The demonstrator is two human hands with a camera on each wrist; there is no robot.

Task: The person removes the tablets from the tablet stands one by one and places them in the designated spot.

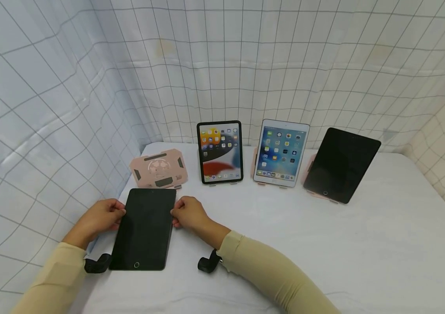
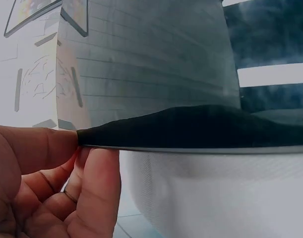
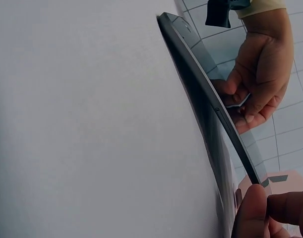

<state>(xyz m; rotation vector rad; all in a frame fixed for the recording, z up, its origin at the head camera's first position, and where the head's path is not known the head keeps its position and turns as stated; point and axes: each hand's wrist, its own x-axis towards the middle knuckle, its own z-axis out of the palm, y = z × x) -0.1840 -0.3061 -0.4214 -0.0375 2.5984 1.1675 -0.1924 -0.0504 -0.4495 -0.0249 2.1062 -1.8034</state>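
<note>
A dark tablet (image 1: 144,231) with a black screen and a round home button is held between both hands at the left of the white surface. My left hand (image 1: 104,216) pinches its left edge, thumb above and fingers beneath, as the left wrist view shows. On the opposite edge, the right hand (image 1: 189,213) pinches the tablet between thumb and fingers. In the right wrist view the tablet (image 3: 211,94) is seen edge-on, tilted over the white cloth. Just beyond its top edge stands a pink tablet stand (image 1: 159,168) with cut-out slots.
Along the back stand a black-framed tablet (image 1: 220,152) with a lit screen, a white tablet (image 1: 281,152) also lit, and a dark tablet (image 1: 342,165) on a pink stand. Grid-patterned white curtains (image 1: 265,65) enclose the white surface (image 1: 285,235) at the back and sides.
</note>
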